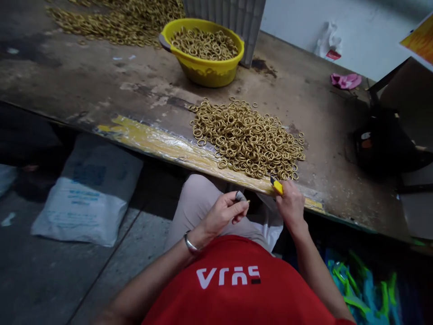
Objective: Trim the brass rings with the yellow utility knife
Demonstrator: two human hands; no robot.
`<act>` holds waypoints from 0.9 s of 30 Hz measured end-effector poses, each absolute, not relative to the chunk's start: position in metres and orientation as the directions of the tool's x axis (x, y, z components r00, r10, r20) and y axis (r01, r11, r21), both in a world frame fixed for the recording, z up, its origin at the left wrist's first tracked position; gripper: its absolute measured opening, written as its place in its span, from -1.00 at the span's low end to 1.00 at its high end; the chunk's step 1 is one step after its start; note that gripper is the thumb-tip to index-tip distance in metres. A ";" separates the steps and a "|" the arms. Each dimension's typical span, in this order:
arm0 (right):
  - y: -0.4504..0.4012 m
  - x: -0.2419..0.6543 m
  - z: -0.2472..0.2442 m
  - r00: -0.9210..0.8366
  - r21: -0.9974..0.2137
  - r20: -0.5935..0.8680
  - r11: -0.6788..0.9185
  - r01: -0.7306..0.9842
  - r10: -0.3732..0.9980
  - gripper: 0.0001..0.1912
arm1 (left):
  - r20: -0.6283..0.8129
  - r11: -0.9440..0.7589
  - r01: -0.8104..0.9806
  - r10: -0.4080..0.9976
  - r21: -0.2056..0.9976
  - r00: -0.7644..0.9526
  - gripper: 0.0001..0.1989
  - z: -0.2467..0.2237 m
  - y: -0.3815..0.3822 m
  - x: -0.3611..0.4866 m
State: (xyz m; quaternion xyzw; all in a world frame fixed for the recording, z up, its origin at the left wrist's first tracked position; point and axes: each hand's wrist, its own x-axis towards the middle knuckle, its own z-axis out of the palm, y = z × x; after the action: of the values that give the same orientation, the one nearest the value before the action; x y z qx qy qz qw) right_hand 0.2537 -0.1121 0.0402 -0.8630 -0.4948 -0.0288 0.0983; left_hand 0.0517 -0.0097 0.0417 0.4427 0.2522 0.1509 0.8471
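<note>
Gold-coloured rings [248, 137] lie in a loose pile at the front of the table. My right hand [291, 201] is closed around a yellow cutter [277, 186] with a dark tip, at the pile's near edge. Over my lap, my left hand [226, 212] is pinched, with a grey wrap on one finger. A tiny yellowish bit shows at its fingertips, too small to make out. The two hands are apart.
A yellow basin [211, 72] full of rings stands behind the pile. More rings [118, 22] cover the back left. Yellow tape [152, 140] runs along the table edge. A pink cloth [346, 81] and a black bag [389, 140] are at right; a white sack [91, 194] lies below left.
</note>
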 end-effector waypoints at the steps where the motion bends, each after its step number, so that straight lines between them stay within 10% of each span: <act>1: -0.107 0.255 0.038 0.525 -0.111 0.124 -0.514 0.850 0.842 -0.85 | -0.311 0.615 -0.048 0.462 0.787 0.830 -0.69 0.037 -0.009 0.054; 6: -0.094 0.266 0.033 0.551 -0.073 0.015 -0.549 0.832 0.834 -0.91 | -0.354 0.796 -0.069 0.343 0.601 0.870 -0.70 0.025 -0.006 0.056; 15: -0.095 0.246 0.067 0.079 -0.859 -0.148 -0.168 0.483 0.986 -0.74 | -0.400 0.664 0.007 0.443 0.748 0.802 -0.59 0.022 0.002 0.065; 22: -0.094 0.229 0.072 0.026 -0.913 -0.120 -0.121 0.391 0.992 -0.74 | -0.399 0.762 0.079 0.246 0.643 0.883 -0.68 0.029 -0.004 0.054; 27: -0.108 0.217 0.066 0.219 -0.806 0.042 -0.096 0.583 0.975 -0.82 | -0.402 0.741 0.010 0.353 0.671 0.845 -0.65 0.033 -0.012 0.053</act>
State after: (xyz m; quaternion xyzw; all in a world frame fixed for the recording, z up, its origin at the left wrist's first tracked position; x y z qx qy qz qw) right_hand 0.2166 -0.1084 0.0660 -0.6901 -0.5644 0.2680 0.3651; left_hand 0.0533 -0.0116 0.0335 0.3468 0.2617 0.0960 0.8955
